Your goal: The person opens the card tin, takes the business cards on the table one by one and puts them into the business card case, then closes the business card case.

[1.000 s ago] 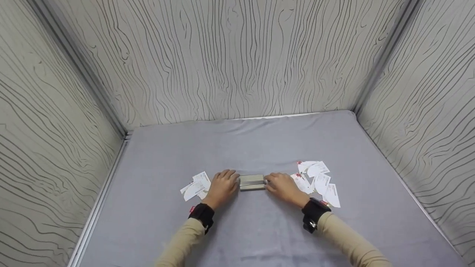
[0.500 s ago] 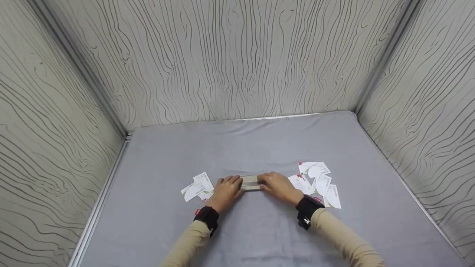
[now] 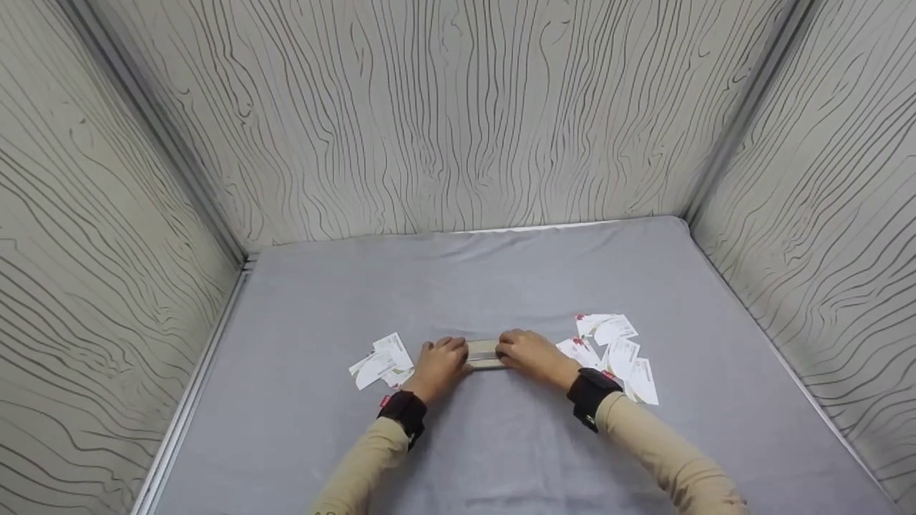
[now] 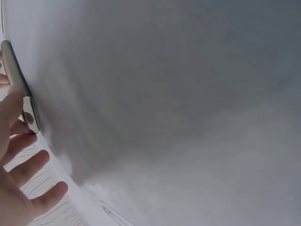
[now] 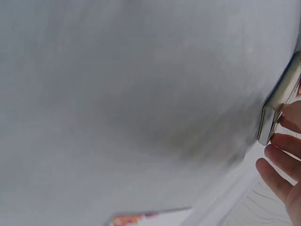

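Observation:
A small flat card case point(image 3: 482, 346), pale gold with a silvery stripe along it, lies on the grey cloth between the two hands. My left hand point(image 3: 438, 366) pinches its left end; in the left wrist view the thumb and index finger are at that end of the case point(image 4: 15, 70), the other fingers spread apart. At the opposite end my right hand point(image 3: 537, 356) pinches the case, thumb on the near side. The right wrist view shows the shiny metal end of the case point(image 5: 269, 123) right at the fingertips. Both ends are partly hidden by fingers in the head view.
Several white printed cards point(image 3: 379, 368) overlap to the left of the left hand. More cards point(image 3: 619, 354), some with red flower prints, spread beside the right wrist. The grey cloth point(image 3: 458, 286) covers the table, with wood-patterned walls point(image 3: 458, 129) on three sides.
Both hands have moved inward onto the ends of the card case, covering more of it. During the last half second they have hardly moved.

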Demonstrator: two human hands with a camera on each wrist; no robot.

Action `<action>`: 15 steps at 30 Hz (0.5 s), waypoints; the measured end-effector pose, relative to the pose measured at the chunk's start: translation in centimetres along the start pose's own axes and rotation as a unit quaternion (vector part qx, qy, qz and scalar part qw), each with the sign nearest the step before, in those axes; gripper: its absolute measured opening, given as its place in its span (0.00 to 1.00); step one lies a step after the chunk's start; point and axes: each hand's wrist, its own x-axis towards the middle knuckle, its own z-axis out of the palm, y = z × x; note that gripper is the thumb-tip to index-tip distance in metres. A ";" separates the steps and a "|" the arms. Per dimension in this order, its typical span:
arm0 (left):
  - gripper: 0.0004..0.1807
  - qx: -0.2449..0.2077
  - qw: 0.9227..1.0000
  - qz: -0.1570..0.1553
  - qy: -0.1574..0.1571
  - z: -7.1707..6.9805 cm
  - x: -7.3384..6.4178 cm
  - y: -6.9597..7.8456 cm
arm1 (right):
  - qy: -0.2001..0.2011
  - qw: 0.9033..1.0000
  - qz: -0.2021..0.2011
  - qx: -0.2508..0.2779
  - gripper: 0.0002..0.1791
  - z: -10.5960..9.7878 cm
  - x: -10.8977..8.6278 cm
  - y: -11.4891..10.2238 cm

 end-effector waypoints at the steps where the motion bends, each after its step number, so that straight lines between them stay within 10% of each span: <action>1: 0.13 -0.003 1.000 -0.001 -0.001 -0.1 0.1 0.0 | 0.006 1.000 -0.015 -0.013 0.05 0.0 0.1 0.0; 15: 0.14 -0.032 0.998 0.024 0.038 -0.6 0.3 -0.1 | 0.006 0.976 -0.099 -0.194 0.04 0.1 0.7 -0.3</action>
